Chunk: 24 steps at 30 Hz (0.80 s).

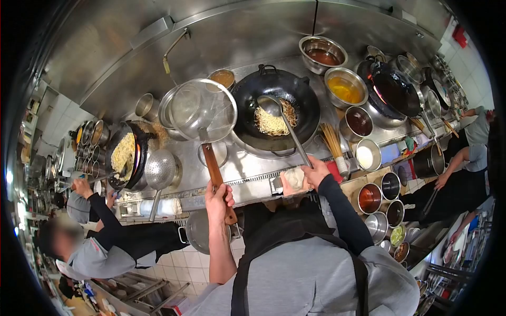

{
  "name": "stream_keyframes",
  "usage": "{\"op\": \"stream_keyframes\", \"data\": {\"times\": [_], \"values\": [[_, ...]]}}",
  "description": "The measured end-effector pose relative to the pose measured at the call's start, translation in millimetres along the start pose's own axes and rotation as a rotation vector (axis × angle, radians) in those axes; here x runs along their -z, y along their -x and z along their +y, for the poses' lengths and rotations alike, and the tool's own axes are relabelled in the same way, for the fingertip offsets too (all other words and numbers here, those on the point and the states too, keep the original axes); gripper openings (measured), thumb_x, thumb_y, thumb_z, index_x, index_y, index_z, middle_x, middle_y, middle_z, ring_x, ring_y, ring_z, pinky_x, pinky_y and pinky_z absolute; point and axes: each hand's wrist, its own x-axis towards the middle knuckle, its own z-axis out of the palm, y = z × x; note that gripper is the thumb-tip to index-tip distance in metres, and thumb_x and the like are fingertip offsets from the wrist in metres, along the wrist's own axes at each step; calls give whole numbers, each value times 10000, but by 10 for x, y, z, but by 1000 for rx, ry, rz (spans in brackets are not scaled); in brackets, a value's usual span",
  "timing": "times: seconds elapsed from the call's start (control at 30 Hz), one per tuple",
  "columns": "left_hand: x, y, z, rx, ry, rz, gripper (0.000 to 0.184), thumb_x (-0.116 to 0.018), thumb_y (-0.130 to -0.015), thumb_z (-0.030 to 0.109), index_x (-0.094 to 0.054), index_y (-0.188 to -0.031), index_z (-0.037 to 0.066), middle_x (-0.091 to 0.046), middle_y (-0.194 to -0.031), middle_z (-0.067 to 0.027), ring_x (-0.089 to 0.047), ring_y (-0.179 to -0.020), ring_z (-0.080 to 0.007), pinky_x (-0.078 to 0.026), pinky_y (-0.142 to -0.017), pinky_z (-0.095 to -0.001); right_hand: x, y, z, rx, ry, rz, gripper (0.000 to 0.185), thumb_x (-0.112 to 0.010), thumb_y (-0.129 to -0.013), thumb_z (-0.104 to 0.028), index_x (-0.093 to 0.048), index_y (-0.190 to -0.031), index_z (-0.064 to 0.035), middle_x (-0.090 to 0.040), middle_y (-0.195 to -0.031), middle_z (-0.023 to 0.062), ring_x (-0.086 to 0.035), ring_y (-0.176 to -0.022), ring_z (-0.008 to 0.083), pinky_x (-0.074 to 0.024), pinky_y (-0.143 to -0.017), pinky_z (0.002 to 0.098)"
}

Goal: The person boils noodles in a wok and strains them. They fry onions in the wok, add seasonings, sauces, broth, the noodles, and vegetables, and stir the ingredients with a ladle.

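Observation:
My left hand (217,201) is wrapped round the wooden handle of a round mesh strainer (196,108), raised left of the black wok (246,97). Through its mesh nothing but the counter things behind shows. In my right hand (316,173) is the long metal handle of a ladle (297,141). The ladle's bowl rests over pale noodles (270,125) in the wok, with darker brown strands along their far side. A whitish folded cloth (295,180) lies at the counter edge beside my right hand.
Right of the wok stand a bowl of yellow liquid (345,87), a pot of dark sauce (358,121) and a bamboo brush (332,142). A perforated skimmer (159,168) lies to the left. Co-workers stand on both sides, the left one at a wok of fried food (124,152).

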Motion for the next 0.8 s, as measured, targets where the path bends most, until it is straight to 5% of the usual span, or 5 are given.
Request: {"op": "stream_keyframes", "data": {"times": [0.03,0.17,0.37,0.7,0.8], "values": [[129,15,-84,-18,73,-4,180,-494,-974,20,-444,-1147,27,-562,-819,-107,-431,-545,-100,-350,-433,-236,85,24,20,-142,-115,-82,433,-588,-920,-137,-516,-1326,-8,-566,-693,45,-524,-524,114,-452,-474,286],[697,24,-487,-4,119,35,142,-485,-987,37,-450,-1123,12,-583,-839,-124,-435,-562,-111,-362,-448,-251,-77,-254,471,368,608,330,486,-587,-873,-129,-473,-1331,-12,-642,-729,260,-643,-685,433,-511,-653,503],[1321,135,-1320,113,138,29,117,-487,-992,46,-481,-1103,9,-607,-850,-126,-429,-581,-114,-369,-473,-251,17,-427,96,288,755,187,493,-558,-879,-133,-445,-1341,-7,-657,-847,308,-630,-849,495,-489,-782,568],[1494,1,-1119,-28,-950,289,424,-637,-903,178,-539,-1231,-72,-638,-965,-157,-624,-853,-273,-507,-791,-384,124,-47,375,235,405,194,477,-613,-871,-162,-528,-1312,1,-666,-1008,270,-665,-939,374,-505,-852,409],[1486,-244,-1092,-205,-1096,372,417,-644,-869,140,-546,-1212,-76,-642,-999,-204,-628,-905,-298,-498,-830,-394,174,23,168,-130,-681,-166,410,-555,-962,-144,-464,-1357,-79,-510,-739,34,-425,-483,93,-331,-393,263]]}}
